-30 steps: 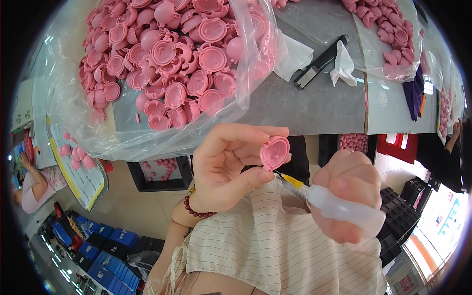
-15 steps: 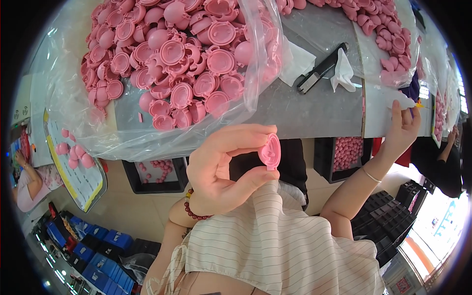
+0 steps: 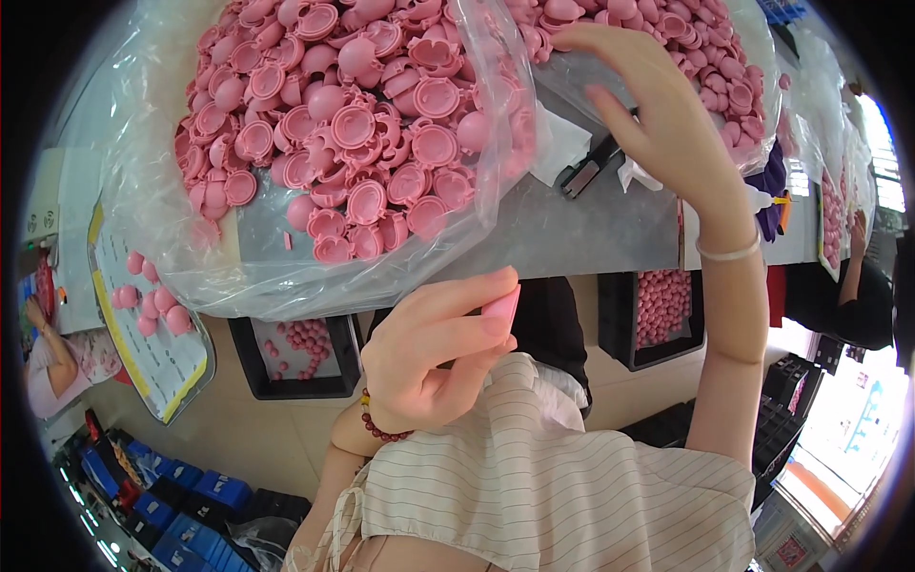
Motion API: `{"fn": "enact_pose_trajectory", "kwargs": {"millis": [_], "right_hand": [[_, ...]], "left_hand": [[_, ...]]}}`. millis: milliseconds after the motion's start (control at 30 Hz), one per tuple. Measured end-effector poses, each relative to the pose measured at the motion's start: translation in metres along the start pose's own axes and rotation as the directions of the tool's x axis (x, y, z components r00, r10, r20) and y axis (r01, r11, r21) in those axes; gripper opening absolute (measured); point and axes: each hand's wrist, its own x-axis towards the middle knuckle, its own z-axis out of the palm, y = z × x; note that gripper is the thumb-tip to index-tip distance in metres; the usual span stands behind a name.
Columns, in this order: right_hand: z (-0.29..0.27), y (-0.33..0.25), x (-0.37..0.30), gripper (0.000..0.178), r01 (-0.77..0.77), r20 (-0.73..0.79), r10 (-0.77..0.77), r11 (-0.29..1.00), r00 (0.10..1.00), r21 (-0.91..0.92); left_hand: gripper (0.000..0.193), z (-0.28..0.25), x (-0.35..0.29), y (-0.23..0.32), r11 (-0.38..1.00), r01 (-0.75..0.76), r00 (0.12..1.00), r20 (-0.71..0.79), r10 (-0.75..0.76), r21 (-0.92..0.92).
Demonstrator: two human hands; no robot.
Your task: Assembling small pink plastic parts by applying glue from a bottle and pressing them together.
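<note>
My left hand (image 3: 429, 353) is closed in a pinch on a small pink plastic half-shell (image 3: 500, 303), held edge-on just off the table's front edge. My right hand (image 3: 658, 124) stretches over the table, thumb and fingers apart, with nothing visible between them. Its fingertips are at the edge of the far pile of pink shell parts (image 3: 667, 29); whether they touch a part I cannot tell. To the right of that wrist is a white squeeze bottle (image 3: 761, 198) with a yellow tip, partly hidden by the wrist.
A clear plastic bag (image 3: 315, 296) holds a heap of pink half-shells (image 3: 367, 124). A black-handled tool (image 3: 591, 170) and white tissue (image 3: 562, 138) lie on the grey table (image 3: 572, 234). Below stand black trays (image 3: 294, 389) of pink balls. A clipboard (image 3: 162, 367) with pink balls is at left.
My right hand has let go of the white bottle and moved left and away to the far pile. My left hand has turned the half-shell edge-on.
</note>
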Motion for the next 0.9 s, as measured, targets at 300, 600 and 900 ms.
{"fn": "enact_pose_trajectory", "kwargs": {"millis": [300,600,900], "right_hand": [[-0.007,0.016,0.004,0.028,-0.544,0.247,0.5,0.823,0.83,0.162],[-0.014,-0.057,-0.085,0.032,-0.57,0.389,0.436,0.739,0.811,0.359],[-0.006,-0.071,-0.101,0.032,-0.489,0.215,0.548,0.423,0.809,0.763]], "left_hand": [[0.029,-0.009,-0.009,0.006,0.998,0.057,0.998,-0.028,-0.058,-0.036],[0.039,-0.011,-0.002,-0.003,0.815,0.28,0.959,0.11,-0.26,-0.508],[0.041,0.005,0.002,-0.003,0.746,0.451,0.892,0.229,-0.389,-0.489]]}}
